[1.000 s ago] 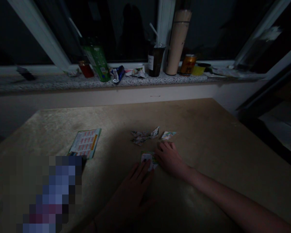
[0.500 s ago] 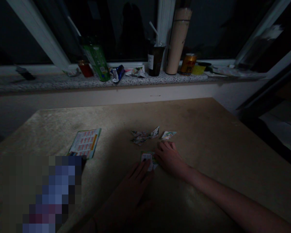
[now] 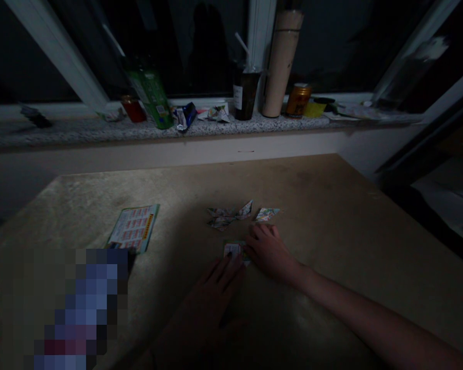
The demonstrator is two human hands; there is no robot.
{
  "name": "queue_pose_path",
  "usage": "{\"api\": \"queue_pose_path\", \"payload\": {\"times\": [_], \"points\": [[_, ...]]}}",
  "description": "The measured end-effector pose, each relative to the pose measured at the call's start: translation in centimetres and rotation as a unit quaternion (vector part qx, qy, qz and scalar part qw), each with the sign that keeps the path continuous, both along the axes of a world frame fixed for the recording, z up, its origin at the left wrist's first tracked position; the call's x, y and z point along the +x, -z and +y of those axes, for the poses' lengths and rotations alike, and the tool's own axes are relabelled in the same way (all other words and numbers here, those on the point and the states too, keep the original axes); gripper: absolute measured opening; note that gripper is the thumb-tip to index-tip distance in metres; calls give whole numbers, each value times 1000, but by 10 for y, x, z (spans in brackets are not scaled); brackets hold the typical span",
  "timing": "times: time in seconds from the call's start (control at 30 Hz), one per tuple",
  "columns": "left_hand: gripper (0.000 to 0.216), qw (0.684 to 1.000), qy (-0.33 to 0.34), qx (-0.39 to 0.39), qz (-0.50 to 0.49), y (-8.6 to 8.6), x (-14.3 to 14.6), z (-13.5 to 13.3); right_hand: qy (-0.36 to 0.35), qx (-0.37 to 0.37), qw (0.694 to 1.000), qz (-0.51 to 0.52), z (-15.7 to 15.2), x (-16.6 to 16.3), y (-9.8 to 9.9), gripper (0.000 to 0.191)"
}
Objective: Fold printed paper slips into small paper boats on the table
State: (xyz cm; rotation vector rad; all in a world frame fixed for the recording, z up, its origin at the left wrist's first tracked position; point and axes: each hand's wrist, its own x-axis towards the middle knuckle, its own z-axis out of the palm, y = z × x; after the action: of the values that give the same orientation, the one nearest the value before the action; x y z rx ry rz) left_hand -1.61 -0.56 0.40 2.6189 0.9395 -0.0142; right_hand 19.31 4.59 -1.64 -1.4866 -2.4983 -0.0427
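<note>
A small piece of printed, folded paper (image 3: 232, 248) lies on the table in front of me. My left hand (image 3: 216, 288) rests on its near part with fingers stretched out, covering some of it. At the paper's right edge, my right hand (image 3: 269, 253) has its fingers curled in against it; the fingertips are partly hidden. Just beyond the hands are several folded paper pieces: a pointed cluster (image 3: 220, 220) on the left, an upright-pointing piece (image 3: 245, 210) beside it and a flat diamond-shaped piece (image 3: 267, 214) nearest my right hand.
A printed sheet stack (image 3: 133, 228) lies to the left, beside a blurred-out object (image 3: 87, 303). On the granite windowsill (image 3: 212, 127) stand a green bottle (image 3: 154, 100), a dark cup with a straw (image 3: 245, 95), a tall tan flask (image 3: 280, 67) and an orange can (image 3: 298, 100).
My left fingers have slid slightly forward over the paper, covering more of it. My right hand and the other folded pieces stay put. The view has shifted very slightly.
</note>
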Motion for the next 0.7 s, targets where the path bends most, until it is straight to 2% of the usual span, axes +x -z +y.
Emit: {"api": "queue_pose_path", "payload": {"times": [0.2, 0.6, 0.7], "points": [[73, 999, -22, 31, 3, 8, 9, -6, 0, 8, 1000, -2, 0, 0, 2, 13], [83, 999, -31, -21, -27, 14, 7, -9, -4, 6, 1000, -5, 2, -1, 3, 14], [85, 999, -33, -20, -34, 15, 7, -9, -12, 11, 1000, 25, 0, 1, 1, 14]]}}
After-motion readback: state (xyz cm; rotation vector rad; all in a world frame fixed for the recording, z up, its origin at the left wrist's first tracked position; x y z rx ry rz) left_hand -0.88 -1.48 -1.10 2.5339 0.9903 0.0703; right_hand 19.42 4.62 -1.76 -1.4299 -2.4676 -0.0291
